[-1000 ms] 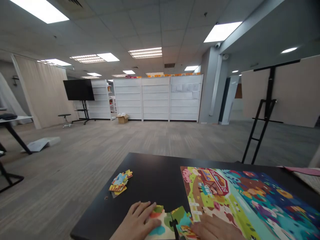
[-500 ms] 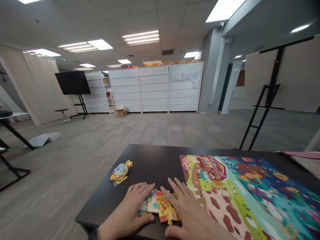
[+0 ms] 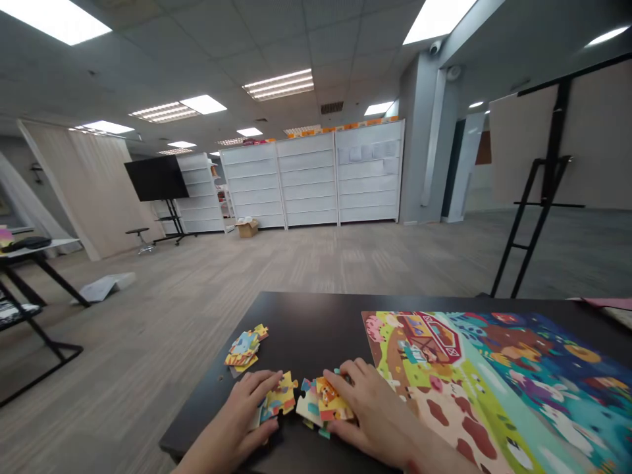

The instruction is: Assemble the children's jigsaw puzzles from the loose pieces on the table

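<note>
Your left hand (image 3: 232,411) lies palm-down at the near edge of the dark worktop (image 3: 306,329), its fingertips against a yellow-and-blue jigsaw piece (image 3: 280,397). Your right hand (image 3: 368,408) rests over a small cluster of pieces (image 3: 320,403), fingers spread across them. Neither hand looks clenched, but you can't tell from this view whether either one is gripping a piece. A loose stack of pieces (image 3: 243,347) sits ahead of your left hand, and a large farm-scene puzzle mat (image 3: 494,388) with a red barn (image 3: 429,337) lies just beside your right hand. Beyond the worktop stand white shelving units (image 3: 306,178) and a black easel (image 3: 546,191)
</note>
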Demonstrator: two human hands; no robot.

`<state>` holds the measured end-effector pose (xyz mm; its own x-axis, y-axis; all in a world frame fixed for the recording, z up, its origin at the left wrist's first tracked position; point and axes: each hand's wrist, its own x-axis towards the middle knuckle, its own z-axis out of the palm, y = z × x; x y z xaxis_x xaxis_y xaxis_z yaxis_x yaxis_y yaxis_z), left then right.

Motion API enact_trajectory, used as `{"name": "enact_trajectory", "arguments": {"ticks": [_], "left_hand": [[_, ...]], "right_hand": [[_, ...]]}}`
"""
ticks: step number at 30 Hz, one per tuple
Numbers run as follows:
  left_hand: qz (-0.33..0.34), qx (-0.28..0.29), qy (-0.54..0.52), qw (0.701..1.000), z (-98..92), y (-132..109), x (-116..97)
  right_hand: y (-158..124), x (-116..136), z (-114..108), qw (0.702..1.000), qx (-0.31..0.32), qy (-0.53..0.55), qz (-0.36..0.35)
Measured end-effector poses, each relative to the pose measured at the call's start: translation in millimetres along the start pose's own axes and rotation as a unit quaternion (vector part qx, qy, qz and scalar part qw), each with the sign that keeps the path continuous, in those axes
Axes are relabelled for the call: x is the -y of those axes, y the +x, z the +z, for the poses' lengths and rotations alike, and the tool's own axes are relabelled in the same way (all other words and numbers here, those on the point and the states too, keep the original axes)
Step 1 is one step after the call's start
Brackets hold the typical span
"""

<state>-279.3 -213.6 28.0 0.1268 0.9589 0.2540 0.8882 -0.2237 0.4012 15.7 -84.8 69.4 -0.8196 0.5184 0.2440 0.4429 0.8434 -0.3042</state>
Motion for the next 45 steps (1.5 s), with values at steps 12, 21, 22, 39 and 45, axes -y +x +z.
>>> {"name": "enact_trajectory", "arguments": {"ticks": [12,21,22,39,45], "left_hand": [[0.005,-0.06,0.019,0.998,-4.3,-4,-15],[0.048,-0.087,0.023,0.995,-7.8,-10,-26],[0.054,-0.096,0.019,0.994,-7.1,-11,-25],[0.109,0.056,-0.031,0.992,20.0,84,-99],[0.076,0.084,-0.021,0.993,22.6,78,-85]], "right_hand": [[20,30,36,0.999,0.012,-0.033,-0.04],[16,20,21,0.999,0.001,-0.041,-0.001],[16,19,17,1.0,0.004,-0.017,0.0],[-21,-16,-3,0.989,0.08,0.107,0.065],[-4,-13,16,0.998,0.046,-0.033,-0.009]]}}
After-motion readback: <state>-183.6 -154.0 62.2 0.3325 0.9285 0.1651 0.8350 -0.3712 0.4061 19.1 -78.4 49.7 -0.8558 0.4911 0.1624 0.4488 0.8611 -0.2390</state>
